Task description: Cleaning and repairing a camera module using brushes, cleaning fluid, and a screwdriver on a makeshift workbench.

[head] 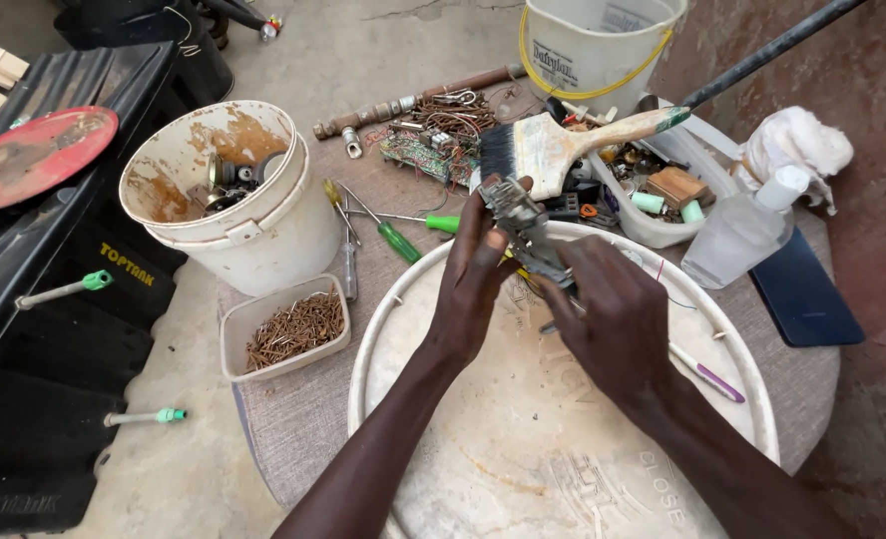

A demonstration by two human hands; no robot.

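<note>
My left hand [471,284] and my right hand [611,317] together hold a small grey metal part [523,228] with wires over a round white lid [483,439]. The left hand's fingers reach up along its left side. From below and to the right, the right hand grips it. A wide paintbrush [553,145] with dark bristles and a pale wooden handle lies just beyond the part. On the lid near my right hand lies a thin white and purple pen [707,374].
A white bucket [233,195] with scrap parts stands at the left, a tray of rusty nails [288,329] in front of it. Green-handled screwdrivers [393,238], a circuit board [428,150], a clear bottle [747,225] and a second bucket [598,45] lie beyond.
</note>
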